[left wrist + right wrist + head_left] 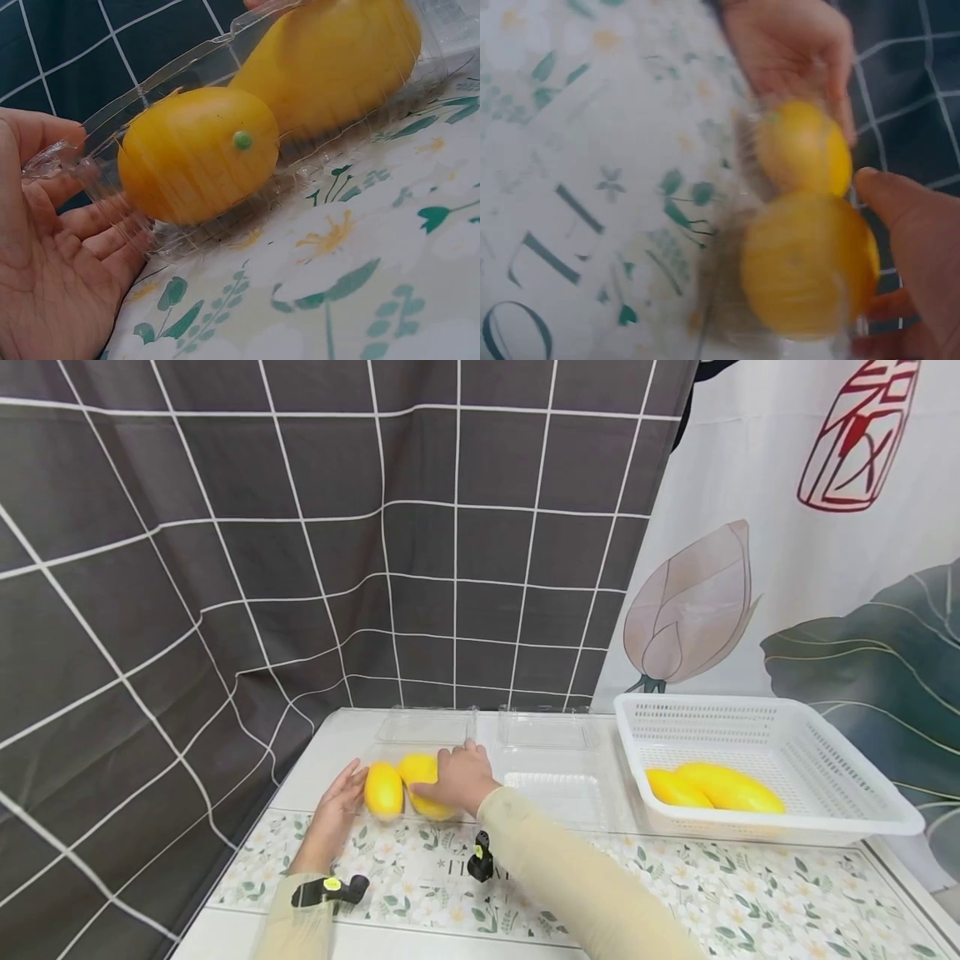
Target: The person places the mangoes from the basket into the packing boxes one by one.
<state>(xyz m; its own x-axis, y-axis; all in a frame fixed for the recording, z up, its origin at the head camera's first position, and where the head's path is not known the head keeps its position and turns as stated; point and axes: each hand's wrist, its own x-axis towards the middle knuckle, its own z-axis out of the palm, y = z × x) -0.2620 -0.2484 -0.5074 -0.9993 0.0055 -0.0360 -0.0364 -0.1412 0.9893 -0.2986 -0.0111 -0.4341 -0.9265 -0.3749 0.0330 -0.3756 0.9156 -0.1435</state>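
Note:
Two yellow mangoes lie side by side in a clear plastic box: a left mango point(384, 791) and a right mango point(430, 806). A small green stem spot marks the left mango point(199, 154) in the left wrist view. My left hand point(339, 808) touches the box's left end, its fingers extended along the clear wall point(112, 217). My right hand point(463, 778) holds the right mango point(802, 266), thumb on one side and fingers on the other. That mango sits slanted in the box, and some of the right fingers are hidden behind it.
A white perforated basket point(847, 814) at the right holds yellow mangoes point(727, 787). Another clear box point(555, 793) lies open beside my right hand, its lid point(551, 729) toward the curtain point(495, 618). A flowered mat point(420, 893) covers the table's front.

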